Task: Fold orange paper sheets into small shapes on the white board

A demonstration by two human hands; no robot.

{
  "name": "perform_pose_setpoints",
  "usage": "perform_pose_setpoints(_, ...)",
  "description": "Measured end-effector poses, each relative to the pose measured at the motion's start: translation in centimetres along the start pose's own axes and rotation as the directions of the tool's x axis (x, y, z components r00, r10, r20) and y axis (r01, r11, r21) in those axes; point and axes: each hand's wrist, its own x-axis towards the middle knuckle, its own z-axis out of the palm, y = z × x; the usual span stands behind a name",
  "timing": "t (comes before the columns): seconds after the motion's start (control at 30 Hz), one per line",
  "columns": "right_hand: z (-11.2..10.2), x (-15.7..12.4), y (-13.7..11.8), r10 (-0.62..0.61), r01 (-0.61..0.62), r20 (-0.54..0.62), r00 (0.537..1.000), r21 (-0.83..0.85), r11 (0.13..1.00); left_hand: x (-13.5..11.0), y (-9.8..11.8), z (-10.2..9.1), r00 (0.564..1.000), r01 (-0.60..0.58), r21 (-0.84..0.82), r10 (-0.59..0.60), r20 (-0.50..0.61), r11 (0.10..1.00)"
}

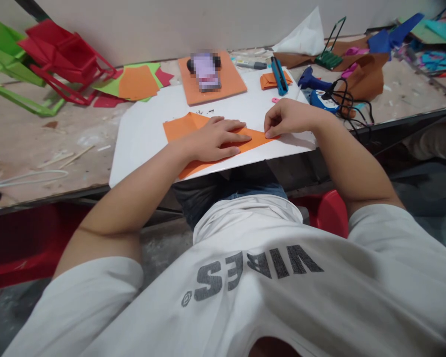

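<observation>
By the near edge of the white board (139, 136), the left hand (216, 139) lies spread on orange paper (179, 130); the right hand (289, 118), apart, pinches its tip.

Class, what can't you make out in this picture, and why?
Head view:
Orange sheet: middle hidden by the left hand.
Right hand: pinching or pressing; fingertips too small to tell.
Purple item: details lost to pixelation.
Green object: cut off by the left edge.
</observation>
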Motion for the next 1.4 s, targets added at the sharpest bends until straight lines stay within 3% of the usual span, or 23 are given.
perform_pose_setpoints(0.33, -2.2, -0.7, 2.4, 0.049, -0.047, 0.081, 0.996, -0.026, 0.999, 0.0, -0.3, 0.1, 1.000, -0.002, -0.009, 0.002, -0.010, 1.000)
perform_pose_setpoints(0.6, -2.7, -0.9, 2.1, 0.108, -0.103, 0.101, 0.989, -0.053, 0.993, 0.0, -0.3, 0.1, 1.000, 0.003, -0.014, -0.002, 0.009, 1.000)
perform_pose_setpoints(0.73, -2.9, -1.1, 1.5, 0.072, -0.066, 0.114, 0.991, -0.055, 0.996, -0.1, -0.1, -0.1, 0.999, 0.016, -0.007, -0.016, 0.044, 1.000)
perform_pose_setpoints(0.87, -1.0, -1.1, -0.4, -0.101, 0.100, -0.020, 0.995, -0.054, 0.994, -0.1, 0.1, -0.1, 0.998, 0.028, -0.010, -0.028, 0.058, 1.000)
perform_pose_setpoints(0.97, 2.3, -0.6, -1.9, -0.255, 0.246, -0.111, 0.961, -0.088, 0.965, 0.0, 0.0, 0.1, 0.999, 0.019, -0.016, -0.018, 0.045, 1.000)
perform_pose_setpoints(1.07, 5.2, -0.1, -2.5, -0.338, 0.318, -0.210, 0.917, -0.123, 0.940, 0.1, -0.4, 0.5, 1.000, 0.006, -0.021, -0.006, 0.025, 1.000)
perform_pose_setpoints(1.17, 6.5, 0.1, -2.3, -0.352, 0.333, -0.272, 0.896, -0.114, 0.936, 0.1, -0.8, 0.7, 1.000, 0.009, -0.052, -0.008, 0.021, 0.999)
perform_pose_setpoints(1.4, 6.1, -0.2, -2.2, -0.282, 0.269, -0.261, 0.923, -0.082, 0.960, 0.1, -0.5, 0.6, 0.999, 0.033, -0.079, -0.032, 0.009, 0.996)
